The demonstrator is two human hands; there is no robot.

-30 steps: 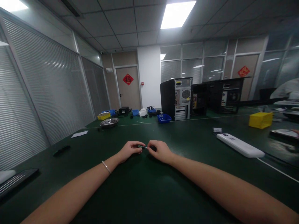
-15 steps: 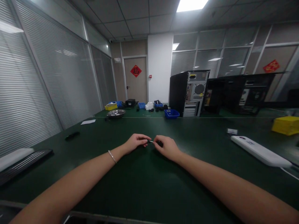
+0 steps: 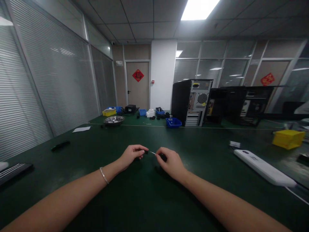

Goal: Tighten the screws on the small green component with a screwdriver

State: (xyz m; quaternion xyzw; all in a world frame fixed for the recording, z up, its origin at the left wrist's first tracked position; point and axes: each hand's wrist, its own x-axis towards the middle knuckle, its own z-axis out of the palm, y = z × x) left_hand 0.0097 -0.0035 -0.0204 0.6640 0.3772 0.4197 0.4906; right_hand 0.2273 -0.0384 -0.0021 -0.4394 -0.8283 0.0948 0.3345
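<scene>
Over the green table (image 3: 145,199), my left hand (image 3: 130,156) pinches a small black piece (image 3: 146,151) between thumb and fingertips; it is too small to name. A thin screwdriver (image 3: 153,153) with a bright metal shaft and a dark handle is in my right hand (image 3: 171,162), the handle mostly hidden by the curled fingers. Its shaft points left toward the black piece. A narrow gap shows between the tip and the piece.
A white power strip (image 3: 264,167) and a yellow bin (image 3: 288,139) are on the right. Farther back stand a computer tower (image 3: 181,103), a blue bin (image 3: 173,123) and a metal bowl (image 3: 114,121). A dark slender object (image 3: 60,146) and a keyboard (image 3: 15,173) lie left.
My hands have drawn slightly apart, and the screwdriver tip has come away from the black piece held on the left. The head view has shifted a little.
</scene>
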